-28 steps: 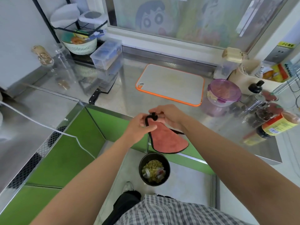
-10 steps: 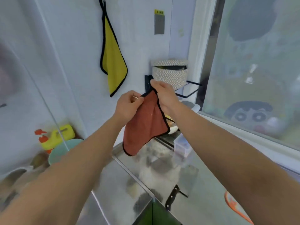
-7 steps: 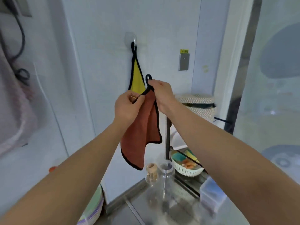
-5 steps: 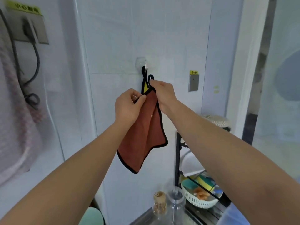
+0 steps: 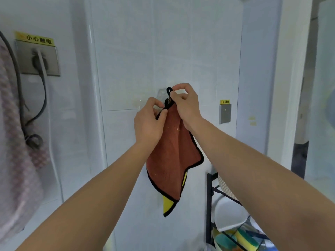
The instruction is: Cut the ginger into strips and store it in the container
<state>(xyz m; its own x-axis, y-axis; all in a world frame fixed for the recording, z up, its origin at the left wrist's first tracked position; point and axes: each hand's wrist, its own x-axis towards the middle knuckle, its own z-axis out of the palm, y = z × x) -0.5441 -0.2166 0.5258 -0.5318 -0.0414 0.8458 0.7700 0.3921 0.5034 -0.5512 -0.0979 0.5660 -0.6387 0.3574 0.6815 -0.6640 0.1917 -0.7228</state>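
Both hands pinch the cloth point(image 5: 174, 156) top: right hand point(image 5: 186, 104) grips its loop point(image 5: 169, 90) at the hook point(image 5: 161, 94), left hand point(image 5: 147, 124) just below-left (yellow cloth point(image 5: 167, 205) behind).

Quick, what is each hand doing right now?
Left hand: closed, pinching the top edge of the red cloth.
Right hand: closed, fingers pinching the cloth's black loop.

left hand point(image 5: 147, 124) + right hand point(image 5: 184, 104) | pinch red cloth point(image 5: 174, 156) | at wall hook point(image 5: 169, 99)
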